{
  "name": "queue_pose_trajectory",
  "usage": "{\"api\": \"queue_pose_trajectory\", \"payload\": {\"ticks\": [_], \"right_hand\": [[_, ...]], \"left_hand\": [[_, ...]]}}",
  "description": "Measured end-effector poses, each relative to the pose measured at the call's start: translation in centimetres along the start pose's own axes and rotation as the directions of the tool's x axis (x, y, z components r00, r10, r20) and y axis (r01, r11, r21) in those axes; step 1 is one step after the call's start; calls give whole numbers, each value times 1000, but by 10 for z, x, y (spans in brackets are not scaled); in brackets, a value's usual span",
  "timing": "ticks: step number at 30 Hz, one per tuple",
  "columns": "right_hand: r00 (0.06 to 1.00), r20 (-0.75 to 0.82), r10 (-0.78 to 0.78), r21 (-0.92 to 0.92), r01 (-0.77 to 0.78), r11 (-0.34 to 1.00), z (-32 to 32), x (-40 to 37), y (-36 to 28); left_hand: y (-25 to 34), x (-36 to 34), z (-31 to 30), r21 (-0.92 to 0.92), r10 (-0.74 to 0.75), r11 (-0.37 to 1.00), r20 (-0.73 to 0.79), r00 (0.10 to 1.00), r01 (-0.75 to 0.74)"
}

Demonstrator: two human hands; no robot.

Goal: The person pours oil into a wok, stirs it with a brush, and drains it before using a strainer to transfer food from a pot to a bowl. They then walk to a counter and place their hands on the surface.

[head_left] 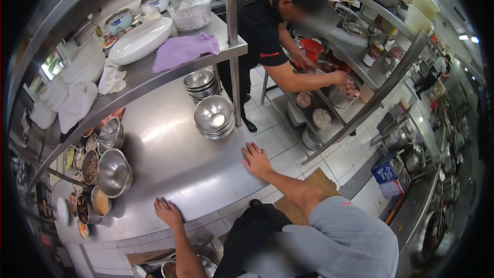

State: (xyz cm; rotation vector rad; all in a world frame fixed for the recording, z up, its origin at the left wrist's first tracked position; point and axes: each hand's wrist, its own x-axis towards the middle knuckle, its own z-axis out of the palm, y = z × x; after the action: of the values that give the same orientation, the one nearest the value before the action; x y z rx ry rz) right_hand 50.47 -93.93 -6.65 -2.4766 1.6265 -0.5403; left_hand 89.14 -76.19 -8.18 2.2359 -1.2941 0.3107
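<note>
My left hand (168, 212) lies on the front edge of the stainless steel counter (175, 159), fingers stretched out, holding nothing. Farther right, my right hand (256, 160) rests flat at the counter's right edge with its fingers spread and nothing in it. Beyond the right hand stands a stack of metal bowls (213, 116), with a second stack of bowls (199, 83) behind it. To the left of my left hand are a perforated metal bowl (114, 173) and a container of yellowish liquid (100, 201). Neither hand touches any of these.
A co-worker (260, 31) handles a pot of raw meat (350, 90) at the shelving on the right. An overhead shelf holds a white oval platter (140, 41) and a purple cloth (185, 50). Several ingredient containers line the counter's left side. Cardboard (314, 188) lies on the tiled floor.
</note>
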Motion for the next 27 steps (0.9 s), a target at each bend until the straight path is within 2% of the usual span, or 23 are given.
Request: {"api": "queue_pose_trajectory", "payload": {"ticks": [27], "right_hand": [[1000, 8, -2, -15, 2, 1000, 4, 1, 1]], "left_hand": [[1, 0, -1, -28, -9, 1000, -10, 1000, 9]]}}
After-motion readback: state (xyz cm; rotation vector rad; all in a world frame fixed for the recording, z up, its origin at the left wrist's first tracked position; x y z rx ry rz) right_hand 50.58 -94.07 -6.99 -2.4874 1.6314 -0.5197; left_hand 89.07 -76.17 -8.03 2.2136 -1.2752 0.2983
